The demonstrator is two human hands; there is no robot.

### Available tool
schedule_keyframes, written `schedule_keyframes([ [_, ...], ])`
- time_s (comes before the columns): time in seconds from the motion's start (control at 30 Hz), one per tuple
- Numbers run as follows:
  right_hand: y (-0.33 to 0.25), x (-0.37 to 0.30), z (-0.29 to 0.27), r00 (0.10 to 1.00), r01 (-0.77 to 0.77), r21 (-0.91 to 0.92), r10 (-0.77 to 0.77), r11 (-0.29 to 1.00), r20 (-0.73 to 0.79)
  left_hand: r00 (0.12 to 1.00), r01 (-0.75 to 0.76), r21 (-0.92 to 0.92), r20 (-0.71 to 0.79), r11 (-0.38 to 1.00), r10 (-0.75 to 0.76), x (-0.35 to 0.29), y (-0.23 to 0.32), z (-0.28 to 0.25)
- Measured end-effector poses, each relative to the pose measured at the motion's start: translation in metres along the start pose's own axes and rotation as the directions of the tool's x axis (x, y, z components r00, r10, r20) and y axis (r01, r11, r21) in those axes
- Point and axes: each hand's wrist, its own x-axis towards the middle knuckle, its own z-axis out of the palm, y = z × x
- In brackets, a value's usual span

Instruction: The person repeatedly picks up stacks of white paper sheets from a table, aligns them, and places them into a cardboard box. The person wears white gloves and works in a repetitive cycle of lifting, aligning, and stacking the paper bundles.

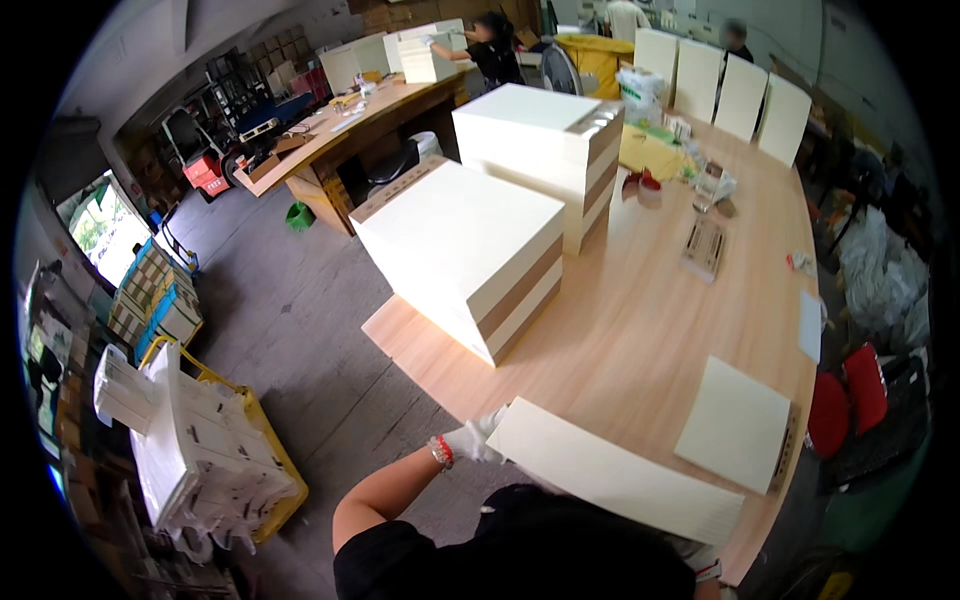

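My left hand (476, 438), in a white glove, grips the left end of a long cream-white panel (620, 472). The panel lies slantwise in front of my body, over the near edge of the wooden table (640, 320). At the panel's right end is my right hand (700, 552), also gloved; it holds that end from below, its fingers mostly hidden by the panel. A flat, squarish white board (737, 422) rests on the table right of the panel. Beyond my left hand stands a big white cabinet-like block (465, 225) with brown bands, and behind it a taller similar one (535, 150).
Tape and a small clear-wrapped pack (704, 248) lie on the table's right half. Upright white panels (740, 95) line its far end. To my left, a yellow trolley (285, 480) carries wrapped white pieces. A co-worker (492, 50) stands at another workbench (340, 140); red stools (828, 415) are at right.
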Motion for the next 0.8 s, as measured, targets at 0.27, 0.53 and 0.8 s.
schedule_keyframes([
  [0.27, -0.043, 0.044, -0.036, 0.985, 0.162, 0.263, -0.14, 0.951, -0.099, 0.991, 0.015, 0.406, -0.13, 0.914, 0.041, 0.018, 0.15, 0.041],
  [0.53, -0.208, 0.113, 0.031, 0.944, 0.33, 0.465, -0.284, 0.822, -0.167, 0.94, -0.095, 0.484, -0.245, 0.87, 0.239, 0.051, 0.307, -0.069],
  [0.8, -0.336, 0.207, 0.172, 0.957, 0.289, 0.563, -0.232, 0.774, -0.171, 0.924, 0.154, 0.023, -0.357, 0.988, -0.136, 0.063, 0.444, -0.193],
])
